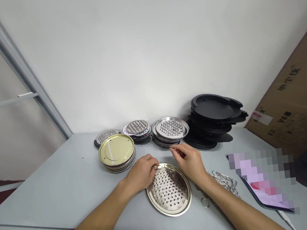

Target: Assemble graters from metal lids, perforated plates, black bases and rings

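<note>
A round, shiny metal grater plate [169,191] lies near the front of the table, its middle covered with raised holes. My left hand [144,171] is closed on the plate's upper left rim, thumb and fingers pinched together there. Just beyond the upper right rim, my right hand [188,161] is raised with thumb and forefinger pinched. Whatever is between those fingertips is too small to make out. Beside my right forearm are a metal ring [205,202] and a heap of bent wire pieces [226,181], partly hidden by the arm.
Toward the wall stand a stack of gold-coloured round plates [117,150], a stack of smaller grater discs [137,128], more metal grater plates [172,128] and piled black plastic trays [211,108]. At right are a tablet-like device [269,192] with a cable and a cardboard box [294,101].
</note>
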Tool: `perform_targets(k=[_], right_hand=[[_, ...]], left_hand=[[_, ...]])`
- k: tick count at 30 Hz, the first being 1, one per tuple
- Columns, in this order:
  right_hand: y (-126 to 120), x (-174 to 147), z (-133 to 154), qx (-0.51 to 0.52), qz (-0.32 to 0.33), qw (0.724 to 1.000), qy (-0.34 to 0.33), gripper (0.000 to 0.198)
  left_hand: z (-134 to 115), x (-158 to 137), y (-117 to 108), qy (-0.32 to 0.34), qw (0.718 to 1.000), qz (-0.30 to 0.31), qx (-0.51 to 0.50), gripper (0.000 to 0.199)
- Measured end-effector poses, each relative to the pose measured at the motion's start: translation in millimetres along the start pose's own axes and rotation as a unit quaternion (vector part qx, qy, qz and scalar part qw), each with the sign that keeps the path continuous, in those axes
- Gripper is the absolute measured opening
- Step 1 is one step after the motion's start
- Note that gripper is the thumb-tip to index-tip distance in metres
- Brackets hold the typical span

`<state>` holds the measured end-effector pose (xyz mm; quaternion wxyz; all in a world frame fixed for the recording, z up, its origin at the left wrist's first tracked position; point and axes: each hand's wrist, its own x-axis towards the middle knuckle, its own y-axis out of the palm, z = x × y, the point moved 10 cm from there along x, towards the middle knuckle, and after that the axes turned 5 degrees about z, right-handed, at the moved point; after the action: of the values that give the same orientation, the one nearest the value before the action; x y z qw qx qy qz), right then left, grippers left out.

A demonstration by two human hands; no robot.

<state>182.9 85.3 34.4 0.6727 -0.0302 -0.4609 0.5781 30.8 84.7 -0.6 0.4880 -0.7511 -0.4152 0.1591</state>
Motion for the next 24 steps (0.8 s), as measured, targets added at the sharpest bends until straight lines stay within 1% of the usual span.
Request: perform_targets(k=[3, 5, 9, 16, 24], right_hand=[[-11.9, 5.1, -4.1, -0.03, -0.043, 0.999, -0.007, 0.021], [-17.5, 8.4, -8.6, -0.054, -0.06, 0.997, -0.007, 0.026], [-19.8, 13.5, -17.9, -0.078, -0.06, 0.995, -0.003, 0.031], [-21.0, 15.6, -23.1, -0.029, -0.062, 0.998, -0.008, 0.024], [-24.2, 15.3, -25.9, -0.032, -0.078, 0.996, -0.02, 0.023]], left_hand=[[-0.4, 0.2, -0.2, 0.002, 1.0, -0.001, 0.001, 0.027], [-0.9, 0.5, -0.2, 0.003, 1.0, -0.002, 0.003, 0.026], [-0.9, 1.0, 0.0, -0.002, 1.0, -0.003, 0.002, 0.025], [-1.4, 1.0, 0.3, -0.004, 1.0, -0.002, -0.001, 0.025], [-1.4, 1.6, 0.2, -0.004, 1.0, -0.001, 0.0, 0.025]])
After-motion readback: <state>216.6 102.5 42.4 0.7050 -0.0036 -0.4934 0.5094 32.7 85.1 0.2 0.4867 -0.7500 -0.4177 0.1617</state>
